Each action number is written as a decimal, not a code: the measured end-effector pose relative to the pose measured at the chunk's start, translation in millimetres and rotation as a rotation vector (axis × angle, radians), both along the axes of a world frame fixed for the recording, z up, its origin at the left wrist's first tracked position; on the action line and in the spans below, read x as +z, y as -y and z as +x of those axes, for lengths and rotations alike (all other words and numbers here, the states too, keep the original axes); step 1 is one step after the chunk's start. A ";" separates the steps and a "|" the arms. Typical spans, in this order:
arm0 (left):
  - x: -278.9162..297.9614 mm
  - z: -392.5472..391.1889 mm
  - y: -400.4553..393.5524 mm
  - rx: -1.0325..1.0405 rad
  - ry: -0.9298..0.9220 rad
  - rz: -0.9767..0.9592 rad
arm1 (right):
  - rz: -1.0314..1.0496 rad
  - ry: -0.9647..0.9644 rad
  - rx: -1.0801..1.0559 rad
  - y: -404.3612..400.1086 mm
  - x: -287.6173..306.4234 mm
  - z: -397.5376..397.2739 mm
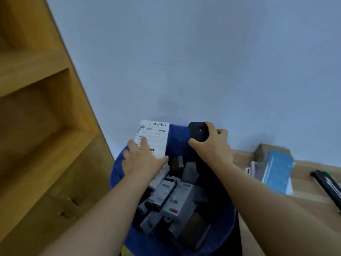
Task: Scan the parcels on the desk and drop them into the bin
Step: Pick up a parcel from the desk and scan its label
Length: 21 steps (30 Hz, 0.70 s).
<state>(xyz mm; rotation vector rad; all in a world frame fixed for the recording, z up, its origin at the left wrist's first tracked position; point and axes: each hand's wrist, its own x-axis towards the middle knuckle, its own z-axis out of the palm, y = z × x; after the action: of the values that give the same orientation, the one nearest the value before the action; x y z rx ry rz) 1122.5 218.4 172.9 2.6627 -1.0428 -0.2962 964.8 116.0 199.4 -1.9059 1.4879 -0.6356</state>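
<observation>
A labelled parcel [154,137] is gripped over the blue bin [118,174] by the left hand [143,160]; the scanner [198,131] is clasped by the right hand [212,145]. Scanning seems under way; release into the bin is called for next.

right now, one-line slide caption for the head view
Left hand holds a labelled parcel over the blue bin of boxes while the right hand grips a black scanner.

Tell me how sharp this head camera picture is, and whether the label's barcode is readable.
Head view: soft overall with wide-angle bending at the shelf; the parcel in the left hand shows distinct barcode bars but blurred text; the blue box on the desk smears; the scanner in the right hand is dark, with little detail.
</observation>
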 end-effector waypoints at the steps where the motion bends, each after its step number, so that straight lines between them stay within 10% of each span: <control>1: -6.2 5.3 9.3 -0.045 -0.002 0.009 | 0.015 -0.009 -0.052 2.2 -5.0 -0.3; 21: -225.2 32.5 67.3 -0.429 -0.166 0.351 | 0.464 -0.197 -0.363 6.4 -234.5 26.4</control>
<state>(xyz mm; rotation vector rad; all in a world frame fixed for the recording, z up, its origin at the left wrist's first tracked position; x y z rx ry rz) 1155.0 151.1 -52.3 2.6104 -1.6264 -0.8399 991.2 109.6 -35.1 -1.3850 1.9329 -0.2233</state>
